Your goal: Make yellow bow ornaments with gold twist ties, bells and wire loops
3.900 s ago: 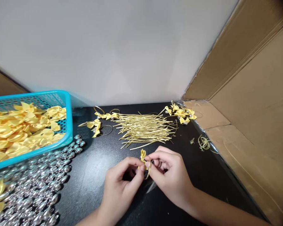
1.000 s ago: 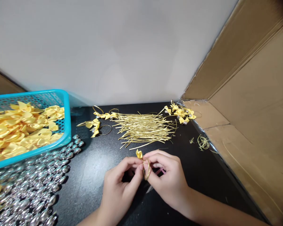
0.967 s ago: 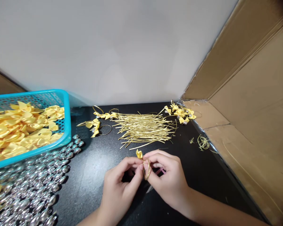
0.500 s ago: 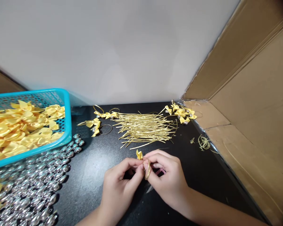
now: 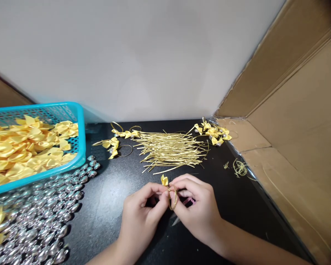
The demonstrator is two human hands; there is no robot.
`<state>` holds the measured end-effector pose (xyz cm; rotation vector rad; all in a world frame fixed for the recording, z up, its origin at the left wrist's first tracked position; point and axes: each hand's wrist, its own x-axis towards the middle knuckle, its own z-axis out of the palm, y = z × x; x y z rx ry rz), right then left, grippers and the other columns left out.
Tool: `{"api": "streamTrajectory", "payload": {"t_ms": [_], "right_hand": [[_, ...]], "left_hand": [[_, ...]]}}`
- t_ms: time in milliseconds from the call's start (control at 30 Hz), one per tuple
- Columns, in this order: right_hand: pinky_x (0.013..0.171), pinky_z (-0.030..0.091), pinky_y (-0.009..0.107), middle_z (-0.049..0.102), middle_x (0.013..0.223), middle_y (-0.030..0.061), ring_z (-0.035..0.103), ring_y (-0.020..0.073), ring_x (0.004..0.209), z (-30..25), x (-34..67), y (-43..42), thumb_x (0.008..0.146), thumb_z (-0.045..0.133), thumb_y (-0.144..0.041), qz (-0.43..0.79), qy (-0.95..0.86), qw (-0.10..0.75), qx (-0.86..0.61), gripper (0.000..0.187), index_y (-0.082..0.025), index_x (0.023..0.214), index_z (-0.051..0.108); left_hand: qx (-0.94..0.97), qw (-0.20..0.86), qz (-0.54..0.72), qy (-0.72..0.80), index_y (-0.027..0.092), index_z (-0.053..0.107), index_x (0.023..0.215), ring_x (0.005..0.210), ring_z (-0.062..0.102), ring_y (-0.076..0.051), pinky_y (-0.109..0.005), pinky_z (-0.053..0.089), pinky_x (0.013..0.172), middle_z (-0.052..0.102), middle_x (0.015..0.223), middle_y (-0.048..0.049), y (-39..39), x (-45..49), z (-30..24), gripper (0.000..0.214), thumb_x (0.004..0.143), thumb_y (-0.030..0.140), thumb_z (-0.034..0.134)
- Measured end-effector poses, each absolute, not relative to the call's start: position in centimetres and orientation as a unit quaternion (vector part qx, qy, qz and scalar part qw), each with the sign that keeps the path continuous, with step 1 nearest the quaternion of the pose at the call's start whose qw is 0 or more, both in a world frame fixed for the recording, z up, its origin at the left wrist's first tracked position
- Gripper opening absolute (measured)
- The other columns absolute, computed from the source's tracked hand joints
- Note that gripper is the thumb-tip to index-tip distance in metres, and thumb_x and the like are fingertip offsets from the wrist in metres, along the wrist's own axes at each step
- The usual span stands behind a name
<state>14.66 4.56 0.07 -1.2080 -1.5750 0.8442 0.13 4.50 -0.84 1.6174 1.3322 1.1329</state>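
My left hand (image 5: 143,213) is closed in a pinch, thumb and forefinger on a looped gold cord (image 5: 173,207). From the other side my right hand (image 5: 198,206) pinches the same cord, its fingertips meeting the left ones. A yellow ribbon bow (image 5: 164,180) sticks up just above the pinched fingers, at the top of the loop. Under my right hand shows a pink-handled tool (image 5: 191,201) with a pale, blade-like tip; whether the hand holds it or it lies on the table, I cannot tell. The join between bow and cord is hidden by the fingers.
Beyond my hands lies a pile of gold cord lengths (image 5: 171,151). Bows with cord loops lie left (image 5: 111,145) and right (image 5: 216,134) of it. A blue basket (image 5: 82,136) of yellow bows and many silver beads (image 5: 49,221) fill the left. Cardboard (image 5: 298,81) walls the right.
Both hands keep their pinch on the cord, with only a slight shift of the fingers and loop. The whole view has moved slightly; the things on the table stay in place.
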Motion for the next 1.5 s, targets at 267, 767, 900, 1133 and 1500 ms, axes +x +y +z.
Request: {"api": "streamTrajectory", "payload": {"t_ms": [267, 767, 900, 1133, 1500], "right_hand": [[0.050, 0.051, 0.017, 0.064, 0.074, 0.0046, 0.061, 0.0106, 0.060, -0.1, 14.6, 4.8, 0.075, 0.060, -0.010, 0.314, -0.657, 0.464, -0.504, 0.011, -0.015, 0.065, 0.060], [0.046, 0.045, 0.015, 0.063, 0.075, 0.0035, 0.059, 0.0097, 0.059, -0.5, 14.7, 4.9, 0.074, 0.058, -0.006, 0.281, -0.673, 0.463, -0.503, 0.011, -0.016, 0.069, 0.059], [0.048, 0.047, 0.015, 0.063, 0.073, 0.0035, 0.060, 0.0100, 0.061, -0.1, 15.1, 5.2, 0.074, 0.056, -0.003, 0.267, -0.682, 0.466, -0.496, 0.014, -0.016, 0.069, 0.059], [0.054, 0.053, 0.019, 0.063, 0.075, 0.0050, 0.062, 0.0126, 0.062, 0.6, 15.5, 5.4, 0.071, 0.058, -0.004, 0.269, -0.689, 0.463, -0.489, 0.012, -0.015, 0.071, 0.062], [0.064, 0.053, 0.023, 0.067, 0.077, 0.0059, 0.065, 0.0146, 0.070, 0.1, 15.3, 5.4, 0.073, 0.061, -0.007, 0.221, -0.723, 0.458, -0.468, 0.010, -0.016, 0.074, 0.066]], "left_hand": [[0.635, 0.389, 0.424, 0.515, 0.020, 0.069, 0.073, 0.053, 0.065, -0.012, -0.019, 0.050, 0.052, 0.071, 0.061, 0.0037, 4.4, 0.1, -1.1, 0.011, 0.082, 0.020, 0.063], [0.642, 0.381, 0.425, 0.512, 0.019, 0.066, 0.071, 0.050, 0.060, -0.011, -0.018, 0.047, 0.050, 0.068, 0.059, 0.0038, 4.5, 0.1, -1.0, 0.011, 0.081, 0.018, 0.062], [0.642, 0.376, 0.427, 0.514, 0.019, 0.064, 0.069, 0.047, 0.057, -0.010, -0.017, 0.045, 0.047, 0.065, 0.056, 0.0044, 4.6, 0.2, -0.9, 0.011, 0.079, 0.015, 0.060], [0.623, 0.394, 0.414, 0.534, 0.018, 0.066, 0.072, 0.051, 0.060, -0.013, -0.020, 0.048, 0.051, 0.068, 0.059, 0.0021, 4.4, 0.0, -1.3, 0.011, 0.081, 0.021, 0.061], [0.621, 0.403, 0.419, 0.527, 0.019, 0.069, 0.070, 0.050, 0.061, -0.013, -0.021, 0.048, 0.049, 0.070, 0.059, 0.0016, 4.6, 0.2, -0.8, 0.013, 0.080, 0.022, 0.062]]}}
